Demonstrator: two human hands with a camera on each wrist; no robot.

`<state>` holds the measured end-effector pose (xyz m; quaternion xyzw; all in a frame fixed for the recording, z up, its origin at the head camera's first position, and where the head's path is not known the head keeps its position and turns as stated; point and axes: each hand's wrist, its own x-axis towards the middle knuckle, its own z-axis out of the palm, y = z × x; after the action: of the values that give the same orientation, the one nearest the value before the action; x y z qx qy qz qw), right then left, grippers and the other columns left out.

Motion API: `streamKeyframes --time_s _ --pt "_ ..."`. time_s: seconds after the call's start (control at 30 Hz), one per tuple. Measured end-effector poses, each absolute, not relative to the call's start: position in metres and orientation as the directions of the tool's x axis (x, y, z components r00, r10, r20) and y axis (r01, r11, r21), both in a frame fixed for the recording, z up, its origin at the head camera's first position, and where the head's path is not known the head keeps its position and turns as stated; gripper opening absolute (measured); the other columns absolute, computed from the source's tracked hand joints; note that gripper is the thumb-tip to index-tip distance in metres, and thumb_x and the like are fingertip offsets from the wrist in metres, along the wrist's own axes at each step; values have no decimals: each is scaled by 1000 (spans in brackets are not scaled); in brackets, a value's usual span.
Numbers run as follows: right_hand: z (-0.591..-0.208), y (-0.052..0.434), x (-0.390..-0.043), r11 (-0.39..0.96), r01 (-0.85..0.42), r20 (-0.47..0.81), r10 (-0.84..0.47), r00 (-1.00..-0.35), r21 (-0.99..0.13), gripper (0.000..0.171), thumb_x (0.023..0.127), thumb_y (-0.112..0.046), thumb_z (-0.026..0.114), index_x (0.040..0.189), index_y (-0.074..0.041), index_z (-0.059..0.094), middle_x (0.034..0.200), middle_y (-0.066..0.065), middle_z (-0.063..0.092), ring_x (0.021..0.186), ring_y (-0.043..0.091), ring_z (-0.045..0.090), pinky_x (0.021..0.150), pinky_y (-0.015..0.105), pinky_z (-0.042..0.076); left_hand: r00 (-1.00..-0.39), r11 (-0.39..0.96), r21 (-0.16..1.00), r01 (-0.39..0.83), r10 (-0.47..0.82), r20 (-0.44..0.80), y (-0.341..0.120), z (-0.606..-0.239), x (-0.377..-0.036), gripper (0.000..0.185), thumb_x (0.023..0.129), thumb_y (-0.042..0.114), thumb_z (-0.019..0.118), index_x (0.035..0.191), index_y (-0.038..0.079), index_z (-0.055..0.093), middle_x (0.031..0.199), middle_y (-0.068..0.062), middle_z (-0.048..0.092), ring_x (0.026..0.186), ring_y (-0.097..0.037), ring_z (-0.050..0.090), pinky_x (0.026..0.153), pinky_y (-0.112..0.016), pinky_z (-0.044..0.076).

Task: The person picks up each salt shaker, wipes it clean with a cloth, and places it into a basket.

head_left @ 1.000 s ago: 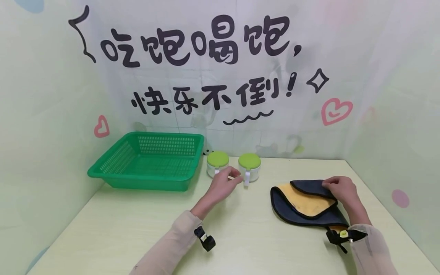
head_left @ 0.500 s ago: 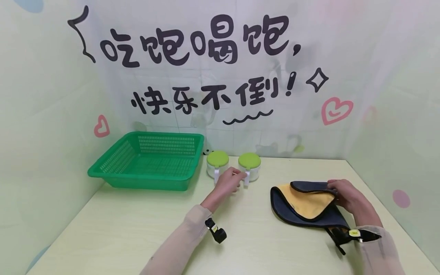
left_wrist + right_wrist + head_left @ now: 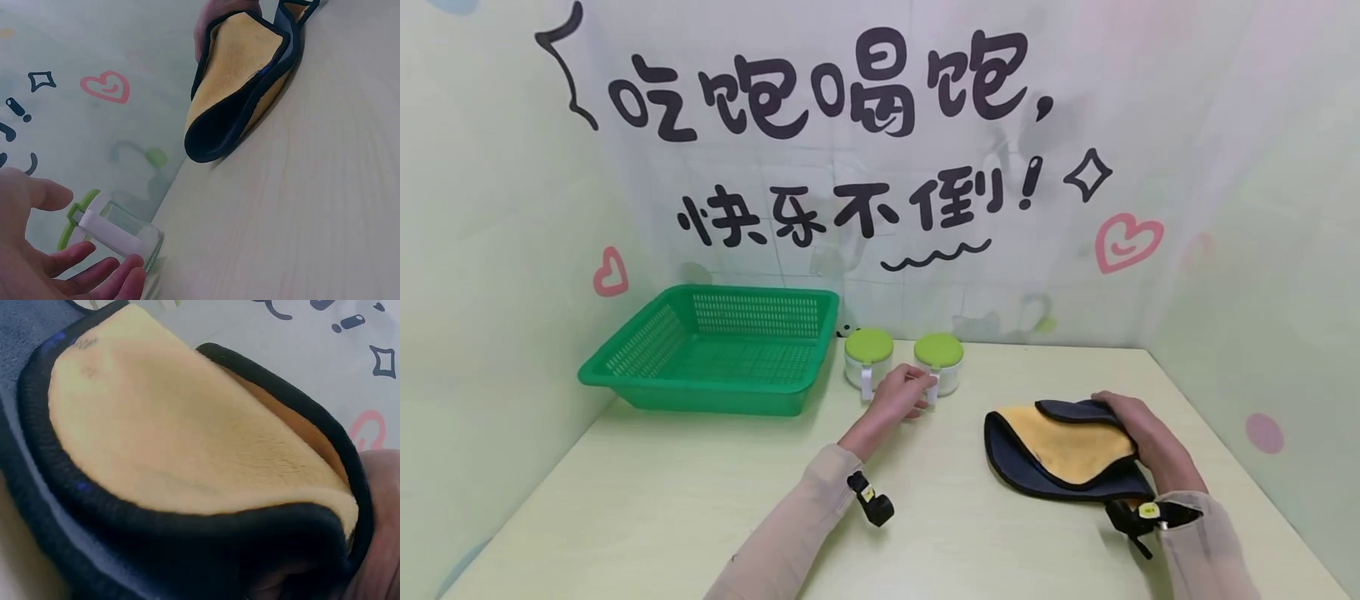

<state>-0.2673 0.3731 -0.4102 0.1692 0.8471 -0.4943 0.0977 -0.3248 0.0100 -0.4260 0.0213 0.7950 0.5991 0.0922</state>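
Two small clear jars with green lids stand at the back of the table, the left jar (image 3: 868, 357) and the right jar (image 3: 942, 360). My left hand (image 3: 902, 393) reaches the right jar's white handle (image 3: 932, 388). In the left wrist view the thumb and the fingers (image 3: 94, 275) are spread either side of that handle (image 3: 112, 232), not closed on it. A navy cloth with a yellow inner side (image 3: 1060, 454) lies folded on the right. My right hand (image 3: 1123, 417) grips its folded right edge; the cloth (image 3: 175, 437) fills the right wrist view.
A green slatted plastic basket (image 3: 625, 367) sits at the back left, beside the jars. The pale table (image 3: 700, 500) is walled by a printed backdrop behind and panels on both sides. Wrist cameras are strapped to both sleeves.
My left hand has moved forward from between the jars to the right jar's handle. My right hand has slid along the cloth's upper flap and now wraps its right edge.
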Motion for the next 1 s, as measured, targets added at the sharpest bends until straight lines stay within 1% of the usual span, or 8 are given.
streamKeyframes --time_s 0.07,0.17,0.3,0.4,0.57,0.7,0.83,1.0 --pt "-410 373 -268 513 356 -313 171 -934 -781 63 104 -47 48 127 11 56 117 24 61 85 15 61 81 29 48 -981 270 959 -82 150 -126 10 -426 -326 40 97 37 65 125 9 61 121 -12 68 96 -23 72 83 -37 60" --pt "-409 374 -268 592 305 -290 123 -949 -746 73 103 -46 54 146 12 46 148 38 45 114 39 62 99 45 51 -979 264 961 -84 158 -129 9 -425 -327 38 98 35 64 124 8 62 121 -12 69 95 -22 71 82 -36 60" --pt "-408 373 -267 619 245 -240 93 -966 -746 77 102 -40 58 153 11 33 159 40 25 143 57 34 116 60 37 -973 276 957 -92 177 -145 10 -427 -328 37 98 34 64 124 8 64 119 -12 69 93 -21 70 78 -33 58" --pt "-408 371 -267 625 204 -173 110 -979 -753 69 101 -36 62 148 11 44 156 39 35 140 56 40 112 58 40 -968 291 951 -104 190 -164 10 -428 -329 36 99 33 64 124 8 65 118 -12 69 93 -21 67 77 -31 57" --pt "-409 370 -268 639 125 -76 104 -992 -759 57 100 -35 65 138 8 58 146 34 52 123 44 60 95 38 51 -964 294 950 -101 208 -167 11 -429 -328 36 100 32 63 124 6 64 121 -12 67 96 -22 64 79 -32 57" --pt "-406 371 -266 600 105 -64 90 -994 -793 59 99 -40 67 139 3 59 140 26 62 102 11 67 84 22 50 -960 297 952 -78 234 -152 13 -429 -327 39 99 30 63 128 4 61 124 -11 65 100 -24 64 79 -33 57" --pt "-399 372 -263 537 74 -37 79 -996 -840 63 99 -41 68 141 3 58 117 -4 74 88 -8 62 81 17 51 -956 297 952 -80 247 -157 15 -429 -326 41 100 30 63 130 3 59 126 -12 65 105 -27 66 82 -35 58" --pt "-381 370 -259 519 7 39 77 -996 -855 65 99 -42 67 143 5 55 95 -33 64 88 -12 62 80 14 51 -948 277 956 -99 265 -175 16 -428 -327 39 101 30 61 129 3 58 125 -13 65 109 -28 67 86 -37 59"
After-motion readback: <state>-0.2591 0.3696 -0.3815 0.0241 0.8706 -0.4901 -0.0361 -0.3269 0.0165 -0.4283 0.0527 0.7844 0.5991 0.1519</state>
